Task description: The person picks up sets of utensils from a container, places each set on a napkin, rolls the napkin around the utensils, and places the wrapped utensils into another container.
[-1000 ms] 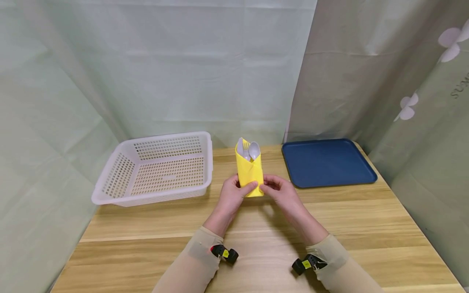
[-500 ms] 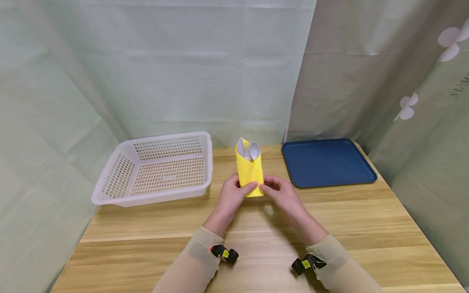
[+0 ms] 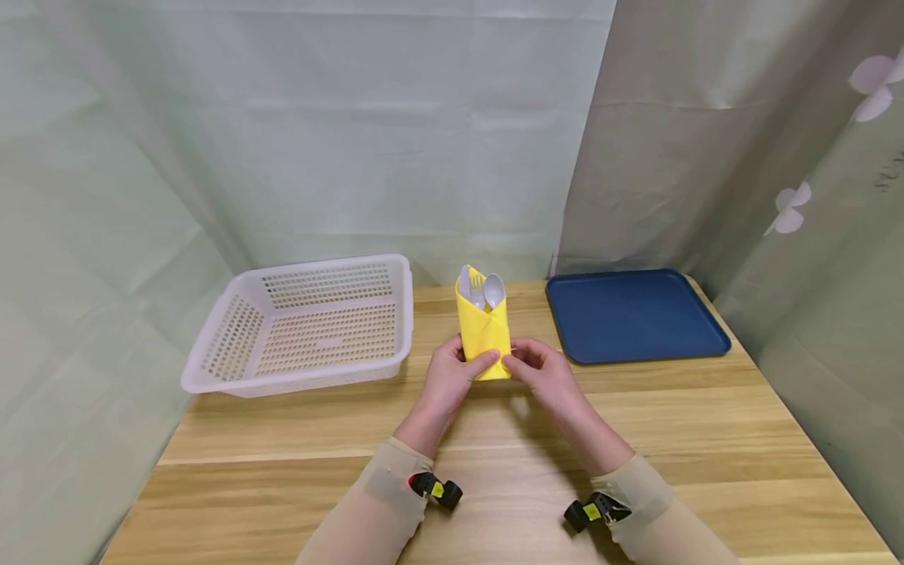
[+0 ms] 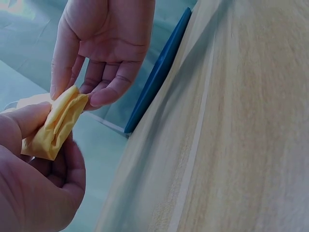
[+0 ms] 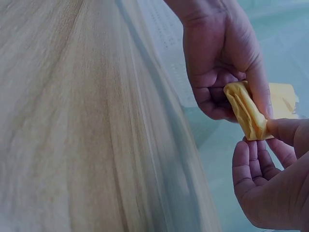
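Note:
A yellow napkin (image 3: 484,336) is folded into an upright pouch, held above the table between both hands. Out of its top stick a grey knife (image 3: 464,282), a fork (image 3: 476,290) and a spoon (image 3: 494,290); their lower parts are hidden in the folds. My left hand (image 3: 450,373) grips the pouch's lower left side, thumb across the front and fingers behind. At the lower right edge, my right hand (image 3: 545,372) pinches the napkin between thumb and fingers. The folded bottom end of the napkin (image 4: 55,126) faces the left wrist camera.
A white perforated plastic basket (image 3: 406,314) stands at the back left of the wooden table (image 3: 297,471). At the back right lies a flat blue tray (image 3: 636,318). Curtains (image 3: 395,141) hang behind the table and along its sides.
Hands and napkin pouch keep the same hold and place on the table. The whole head view has shifted very slightly.

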